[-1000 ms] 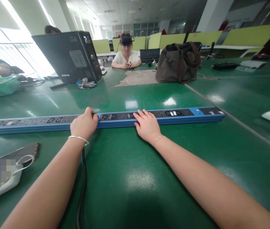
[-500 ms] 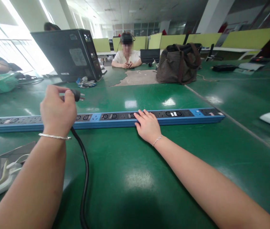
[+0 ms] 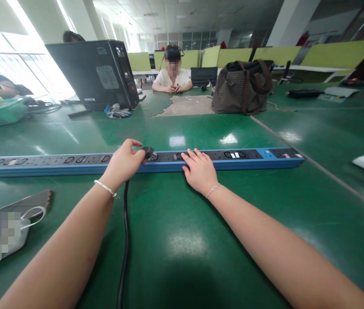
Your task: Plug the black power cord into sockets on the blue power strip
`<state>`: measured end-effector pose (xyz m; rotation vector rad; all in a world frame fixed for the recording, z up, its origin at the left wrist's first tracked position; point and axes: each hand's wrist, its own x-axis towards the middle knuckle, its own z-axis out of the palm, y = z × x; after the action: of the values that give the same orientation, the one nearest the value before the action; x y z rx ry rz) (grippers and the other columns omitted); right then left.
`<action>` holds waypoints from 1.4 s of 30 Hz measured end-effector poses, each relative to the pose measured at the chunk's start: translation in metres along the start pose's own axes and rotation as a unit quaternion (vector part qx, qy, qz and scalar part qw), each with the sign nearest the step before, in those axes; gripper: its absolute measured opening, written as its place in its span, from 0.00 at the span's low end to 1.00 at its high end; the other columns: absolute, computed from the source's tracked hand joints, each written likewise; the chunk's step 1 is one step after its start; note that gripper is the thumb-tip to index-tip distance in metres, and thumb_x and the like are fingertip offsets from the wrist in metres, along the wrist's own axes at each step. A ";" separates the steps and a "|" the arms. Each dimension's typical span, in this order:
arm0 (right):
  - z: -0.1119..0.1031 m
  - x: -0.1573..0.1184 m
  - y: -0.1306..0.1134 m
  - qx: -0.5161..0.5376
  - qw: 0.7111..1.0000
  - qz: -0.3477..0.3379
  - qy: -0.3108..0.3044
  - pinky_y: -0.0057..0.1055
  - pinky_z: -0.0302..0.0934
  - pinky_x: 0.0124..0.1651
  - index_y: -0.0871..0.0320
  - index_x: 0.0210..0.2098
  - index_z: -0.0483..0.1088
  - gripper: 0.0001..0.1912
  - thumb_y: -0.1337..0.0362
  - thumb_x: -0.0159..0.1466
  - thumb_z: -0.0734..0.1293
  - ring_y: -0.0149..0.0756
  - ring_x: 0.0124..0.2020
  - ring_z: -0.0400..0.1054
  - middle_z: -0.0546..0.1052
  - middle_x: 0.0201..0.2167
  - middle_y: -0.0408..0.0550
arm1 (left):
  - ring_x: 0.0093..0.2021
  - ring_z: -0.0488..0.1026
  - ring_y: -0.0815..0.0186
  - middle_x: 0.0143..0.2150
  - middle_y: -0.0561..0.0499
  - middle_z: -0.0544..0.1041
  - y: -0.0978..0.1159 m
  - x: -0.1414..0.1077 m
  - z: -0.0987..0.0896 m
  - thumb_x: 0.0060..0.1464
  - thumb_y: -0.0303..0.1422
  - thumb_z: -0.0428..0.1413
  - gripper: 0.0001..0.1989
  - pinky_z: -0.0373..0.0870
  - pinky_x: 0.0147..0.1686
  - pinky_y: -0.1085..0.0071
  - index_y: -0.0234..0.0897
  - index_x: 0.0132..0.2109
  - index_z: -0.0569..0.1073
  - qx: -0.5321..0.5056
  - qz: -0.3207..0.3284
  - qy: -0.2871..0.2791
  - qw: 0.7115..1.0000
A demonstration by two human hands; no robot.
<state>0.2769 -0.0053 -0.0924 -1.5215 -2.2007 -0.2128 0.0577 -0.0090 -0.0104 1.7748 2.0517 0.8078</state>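
Note:
A long blue power strip (image 3: 246, 164) with black sockets lies across the green table. My left hand (image 3: 124, 162) is closed on a black power plug (image 3: 148, 151), held just above the sockets left of the strip's middle. Its metal pins point to the right. From under that hand the plug's black cable (image 3: 125, 240) runs down toward the near edge. My right hand (image 3: 200, 171) rests open on the strip near its middle, fingers spread over the sockets and the thumb by the blue front side.
At the back left stands a black computer case (image 3: 94, 75) with gloves (image 3: 117, 111) beside it. A brown bag (image 3: 230, 90) sits back right, and a person (image 3: 172, 79) sits opposite. A green basket (image 3: 1, 113) is far left; a phone-like item (image 3: 37, 201) lies nearer.
My left hand has moved right and down with the plug, from above the strip's left part to close over the sockets. The cable has shifted right. My right hand stays in place.

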 end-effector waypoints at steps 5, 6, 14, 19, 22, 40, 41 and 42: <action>-0.001 0.000 -0.001 -0.001 1.000 0.002 0.000 0.45 0.48 0.65 0.59 0.60 0.67 0.23 0.62 0.66 0.60 0.48 0.64 0.55 0.66 0.62 0.53 | 0.21 0.70 0.70 0.29 0.52 0.79 0.000 0.000 0.010 0.50 0.34 0.53 0.17 0.68 0.25 0.71 0.37 0.48 0.67 -0.167 -0.014 -0.053 0.984; -0.001 0.000 -0.001 -0.001 1.000 0.002 -0.001 0.45 0.48 0.65 0.59 0.60 0.67 0.23 0.62 0.66 0.60 0.48 0.64 0.55 0.66 0.62 0.53 | 0.20 0.70 0.70 0.30 0.51 0.79 0.000 0.000 0.012 0.51 0.34 0.53 0.16 0.68 0.24 0.72 0.36 0.48 0.66 -0.186 -0.017 -0.057 0.981; -0.002 0.000 -0.002 0.003 1.000 0.004 0.000 0.45 0.48 0.65 0.59 0.60 0.67 0.23 0.62 0.66 0.60 0.47 0.64 0.55 0.66 0.62 0.53 | 0.17 0.68 0.72 0.29 0.52 0.79 0.007 0.000 0.029 0.53 0.36 0.53 0.15 0.63 0.18 0.74 0.37 0.48 0.67 -0.168 0.003 -0.037 0.985; -0.002 0.000 -0.003 0.002 1.000 0.005 0.000 0.44 0.47 0.65 0.59 0.60 0.67 0.24 0.62 0.66 0.60 0.48 0.65 0.55 0.66 0.63 0.52 | 0.18 0.71 0.69 0.24 0.55 0.77 0.014 0.004 0.036 0.52 0.37 0.53 0.12 0.69 0.24 0.71 0.39 0.44 0.68 -0.109 0.016 -0.008 0.994; -0.002 -0.001 -0.003 0.003 1.000 0.006 0.001 0.44 0.47 0.65 0.59 0.60 0.67 0.24 0.62 0.66 0.60 0.48 0.65 0.54 0.66 0.62 0.52 | 0.19 0.71 0.68 0.24 0.56 0.77 0.016 0.004 0.037 0.51 0.37 0.52 0.12 0.70 0.28 0.70 0.40 0.43 0.70 -0.062 0.016 -0.004 0.998; -0.001 -0.001 -0.003 0.008 1.000 0.006 0.007 0.45 0.47 0.65 0.59 0.60 0.67 0.23 0.62 0.66 0.61 0.49 0.64 0.55 0.66 0.62 0.53 | 0.42 0.76 0.55 0.40 0.48 0.81 0.030 -0.004 0.035 0.55 0.40 0.48 0.17 0.70 0.41 0.61 0.46 0.48 0.75 0.132 0.050 0.031 0.989; -0.001 -0.001 -0.003 0.009 1.000 0.006 0.008 0.45 0.47 0.65 0.59 0.59 0.67 0.23 0.62 0.66 0.61 0.49 0.64 0.55 0.66 0.62 0.53 | 0.43 0.76 0.54 0.41 0.47 0.81 0.033 -0.004 0.036 0.55 0.40 0.48 0.17 0.70 0.41 0.60 0.46 0.48 0.75 0.145 0.052 0.033 0.988; -0.001 -0.001 -0.003 0.009 1.000 0.006 0.007 0.45 0.47 0.64 0.59 0.59 0.67 0.23 0.62 0.66 0.61 0.49 0.64 0.55 0.66 0.62 0.53 | 0.44 0.76 0.54 0.42 0.46 0.81 0.035 -0.004 0.036 0.55 0.40 0.48 0.17 0.70 0.41 0.60 0.46 0.48 0.76 0.157 0.053 0.033 0.986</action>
<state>0.2747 -0.0072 -0.0915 -1.5187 -2.1757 -0.1999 0.1070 -0.0030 -0.0185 2.0625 2.2445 0.6029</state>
